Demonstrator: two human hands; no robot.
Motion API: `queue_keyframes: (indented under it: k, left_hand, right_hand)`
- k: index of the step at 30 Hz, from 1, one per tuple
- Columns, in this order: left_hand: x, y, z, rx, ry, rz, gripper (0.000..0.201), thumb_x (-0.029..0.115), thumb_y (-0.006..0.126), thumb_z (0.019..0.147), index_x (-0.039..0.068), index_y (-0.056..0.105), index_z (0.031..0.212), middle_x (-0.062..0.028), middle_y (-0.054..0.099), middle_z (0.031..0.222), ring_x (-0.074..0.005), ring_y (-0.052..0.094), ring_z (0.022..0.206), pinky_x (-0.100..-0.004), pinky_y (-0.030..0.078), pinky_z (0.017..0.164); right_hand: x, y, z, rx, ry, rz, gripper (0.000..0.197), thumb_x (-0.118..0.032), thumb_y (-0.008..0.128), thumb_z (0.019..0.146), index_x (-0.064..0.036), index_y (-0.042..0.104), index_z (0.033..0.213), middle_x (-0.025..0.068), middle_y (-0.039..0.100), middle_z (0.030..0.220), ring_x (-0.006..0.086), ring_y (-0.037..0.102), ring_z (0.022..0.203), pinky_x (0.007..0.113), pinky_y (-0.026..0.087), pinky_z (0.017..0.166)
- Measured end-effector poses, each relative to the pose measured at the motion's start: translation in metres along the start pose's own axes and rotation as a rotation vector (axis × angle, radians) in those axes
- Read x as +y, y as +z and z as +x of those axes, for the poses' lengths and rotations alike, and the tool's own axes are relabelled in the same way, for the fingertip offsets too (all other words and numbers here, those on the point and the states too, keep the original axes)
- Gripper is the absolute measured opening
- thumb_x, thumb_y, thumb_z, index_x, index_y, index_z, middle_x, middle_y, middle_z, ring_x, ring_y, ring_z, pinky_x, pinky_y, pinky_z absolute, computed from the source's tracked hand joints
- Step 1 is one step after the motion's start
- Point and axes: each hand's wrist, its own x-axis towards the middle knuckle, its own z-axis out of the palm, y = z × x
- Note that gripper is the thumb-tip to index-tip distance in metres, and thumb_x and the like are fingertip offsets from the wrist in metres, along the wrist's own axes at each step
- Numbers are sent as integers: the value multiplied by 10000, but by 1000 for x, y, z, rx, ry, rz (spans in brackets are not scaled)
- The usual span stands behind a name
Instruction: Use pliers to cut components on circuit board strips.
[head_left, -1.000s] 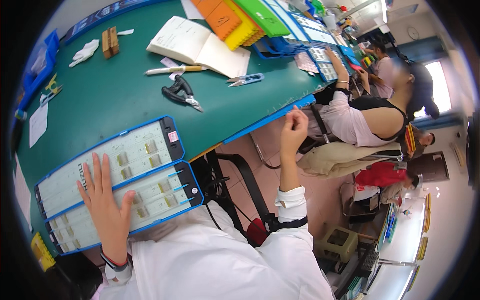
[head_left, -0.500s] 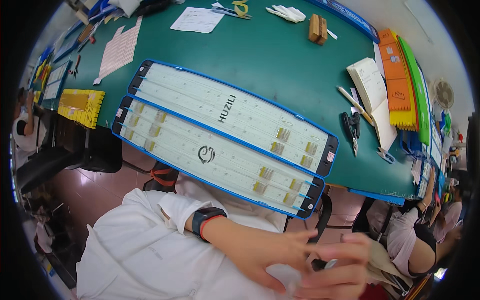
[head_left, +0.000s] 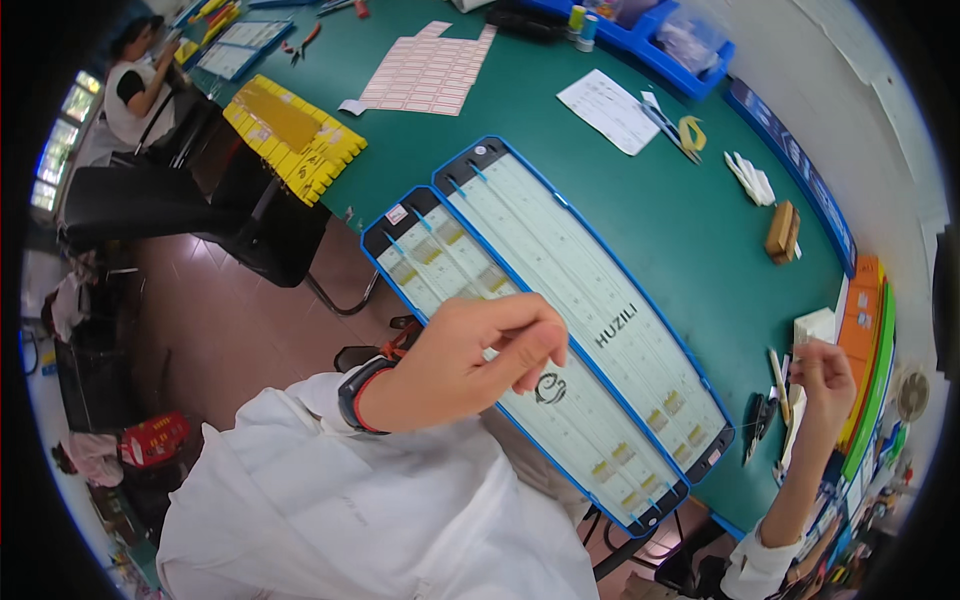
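Over the near half of an opened long case (head_left: 640, 385) is my left hand (head_left: 480, 350), its fingers curled into a pinch. The case has blue edges, black ends and two pale marked panels with small blue pegs and ribbed yellowish pieces. Out at the right, my right hand (head_left: 825, 380) is raised above the table beside an open notebook (head_left: 815, 326), thumb and fingertips pressed together. A faint thin line shows close to the right hand. What either pinch holds is too fine to make out. Black-handled pliers (head_left: 760, 425) lie below the right hand.
The green table (head_left: 530, 110) carries a label sheet (head_left: 430, 72), a paper slip (head_left: 608, 110), scissors (head_left: 670, 128), a wooden block (head_left: 783, 232) and a blue tray (head_left: 690, 75). Yellow notched boards (head_left: 290, 135) sit at its left edge. A person (head_left: 140, 90) sits far left.
My hands were together low in front of me; now they are wide apart, the left over the case, the right far out. The view has turned, so the case appears more steeply slanted.
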Motion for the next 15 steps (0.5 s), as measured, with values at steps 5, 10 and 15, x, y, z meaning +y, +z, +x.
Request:
queue_keyframes:
  k: [5, 10, 15]
  left_hand:
    - [-2, 7, 10, -89, -65, 11, 215, 97, 495, 957, -3, 632, 824, -19, 595, 659, -56, 541, 574, -208, 423, 536]
    - [-11, 2, 13, -182, -95, -60, 189, 89, 518, 940, 1, 644, 831, -33, 610, 659, -67, 557, 583, -216, 430, 536]
    - [-2, -20, 21, -244, -120, -96, 164, 97, 540, 927, 0, 650, 853, -51, 626, 677, -96, 578, 598, -231, 445, 558]
  right_hand:
    - [-63, 78, -25, 14, -698, -690, 119, -2, 669, 770, 7, 686, 887, 144, 635, 1151, 304, 580, 1102, 361, 464, 914]
    - [-116, 142, -62, -467, -640, -341, 225, 6, 758, 661, -28, 701, 876, 105, 669, 916, 257, 632, 861, 294, 496, 753]
    - [-120, 144, -44, -488, -625, -217, 219, 48, 761, 638, -18, 700, 837, 71, 647, 733, 185, 616, 664, 270, 479, 620]
